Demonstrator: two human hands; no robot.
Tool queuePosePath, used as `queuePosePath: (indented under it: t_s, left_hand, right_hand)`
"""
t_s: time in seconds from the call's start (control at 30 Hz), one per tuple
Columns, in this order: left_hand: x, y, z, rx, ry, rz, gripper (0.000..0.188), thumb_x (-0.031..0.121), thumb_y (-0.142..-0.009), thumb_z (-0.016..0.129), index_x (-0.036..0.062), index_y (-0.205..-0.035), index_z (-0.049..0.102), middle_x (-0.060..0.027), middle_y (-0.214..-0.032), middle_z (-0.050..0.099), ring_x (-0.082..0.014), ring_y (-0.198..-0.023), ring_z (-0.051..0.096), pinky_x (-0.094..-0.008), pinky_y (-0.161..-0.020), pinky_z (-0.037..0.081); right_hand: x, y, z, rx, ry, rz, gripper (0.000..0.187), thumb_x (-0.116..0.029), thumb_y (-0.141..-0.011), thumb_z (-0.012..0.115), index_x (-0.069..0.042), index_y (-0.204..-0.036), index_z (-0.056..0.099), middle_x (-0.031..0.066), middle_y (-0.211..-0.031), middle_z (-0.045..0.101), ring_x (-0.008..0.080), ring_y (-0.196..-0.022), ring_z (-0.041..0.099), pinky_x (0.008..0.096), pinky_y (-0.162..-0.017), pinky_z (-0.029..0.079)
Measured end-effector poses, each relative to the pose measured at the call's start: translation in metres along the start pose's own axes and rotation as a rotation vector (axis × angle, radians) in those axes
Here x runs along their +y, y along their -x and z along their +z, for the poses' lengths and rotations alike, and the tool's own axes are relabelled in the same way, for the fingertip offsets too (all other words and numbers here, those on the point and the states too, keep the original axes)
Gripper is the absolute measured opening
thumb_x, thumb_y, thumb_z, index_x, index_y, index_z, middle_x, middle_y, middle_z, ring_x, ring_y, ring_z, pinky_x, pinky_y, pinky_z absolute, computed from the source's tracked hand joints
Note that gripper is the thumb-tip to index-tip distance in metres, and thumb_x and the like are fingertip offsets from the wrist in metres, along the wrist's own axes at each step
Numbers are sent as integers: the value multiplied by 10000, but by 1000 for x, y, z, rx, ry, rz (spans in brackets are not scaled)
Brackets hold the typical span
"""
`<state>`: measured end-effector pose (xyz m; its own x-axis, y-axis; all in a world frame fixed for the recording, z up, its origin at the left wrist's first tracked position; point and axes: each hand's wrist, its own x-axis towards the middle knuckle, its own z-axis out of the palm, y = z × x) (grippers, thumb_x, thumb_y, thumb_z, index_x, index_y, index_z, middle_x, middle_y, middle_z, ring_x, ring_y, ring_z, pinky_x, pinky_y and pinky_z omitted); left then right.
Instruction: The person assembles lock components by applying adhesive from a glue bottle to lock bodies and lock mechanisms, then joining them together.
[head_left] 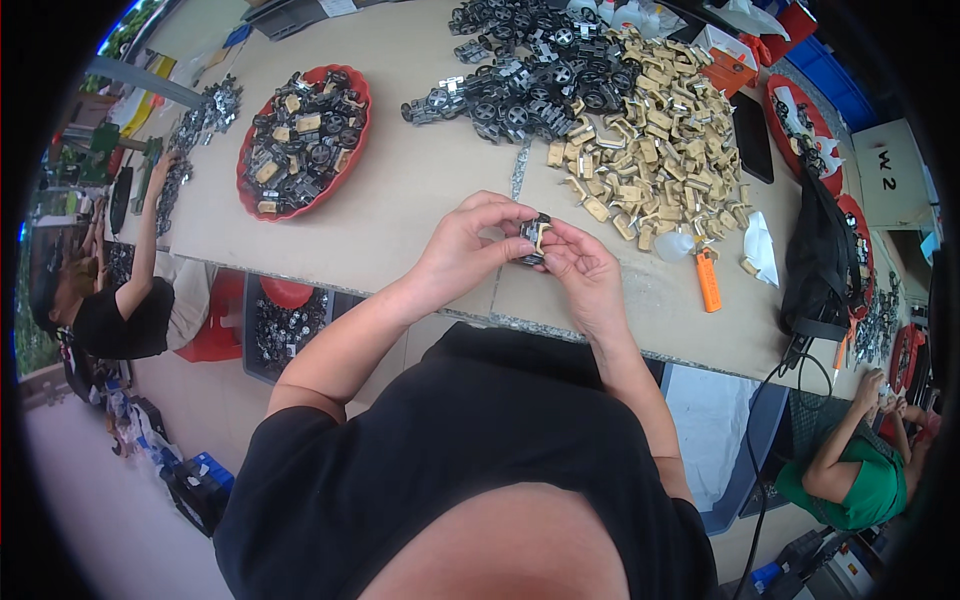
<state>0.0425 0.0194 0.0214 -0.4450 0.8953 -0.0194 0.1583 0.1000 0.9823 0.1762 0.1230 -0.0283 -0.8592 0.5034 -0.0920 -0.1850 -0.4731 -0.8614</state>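
part, small & black-&-tan (533, 240), is pinched btwn fingertips of left hand (472, 243) & right hand (588, 273), nr lower left of tan rectangular-block heap (655, 130); scalloped red bowl (363, 108) well left of heap.

Soft, even brightness, with fisheye bending toward a black rim.

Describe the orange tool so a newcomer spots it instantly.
On the pale table, find the heap of tan parts beyond the right hand. At its near edge lies the orange tool, slim and vivid, unlike the white paper beside it.
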Motion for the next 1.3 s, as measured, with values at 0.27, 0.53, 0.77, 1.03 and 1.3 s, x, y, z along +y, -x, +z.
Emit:
queuePosePath:
  t_s: [0.27,0.53,0.77,1.03,1.3]
  left_hand:
    - [-3,0,4,-22,40,8,299,-19,-731,607,26,-1023,559,-39,-979,455,-109,-894,490,-232,-741,500]
    - [-5,-4,7,1,129,-48,282,-7,-726,616,27,-1002,563,-43,-997,459,-129,-920,484,-257,-780,486]
    - [-6,0,15,101,129,-25,261,-24,-728,609,18,-979,551,-55,-1012,449,-137,-939,494,-248,-785,491]
    - [-33,1,21,149,197,83,248,-75,-695,619,7,-913,536,-66,-999,430,-137,-930,494,-248,-785,492]
    - [-39,1,13,62,336,146,237,-58,-696,630,29,-905,556,-64,-994,429,-125,-877,496,-240,-693,474]
  right_hand:
    - [1,0,0,14,-38,-12,351,26,-795,524,41,-1137,443,112,-989,538,143,-874,552,261,-767,474]
    - [2,-1,-3,34,12,-50,211,23,-816,492,36,-1023,532,81,-991,538,134,-894,543,253,-776,457]
    - [1,-1,0,30,73,-101,195,8,-829,480,34,-1011,545,81,-997,527,139,-907,534,252,-801,441]
    - [-1,0,8,-26,81,-215,302,72,-716,600,38,-1011,546,95,-1028,489,148,-926,501,255,-784,434]
    - [6,-1,4,37,241,-299,326,78,-668,647,35,-980,561,96,-1017,492,143,-891,513,244,-746,438]
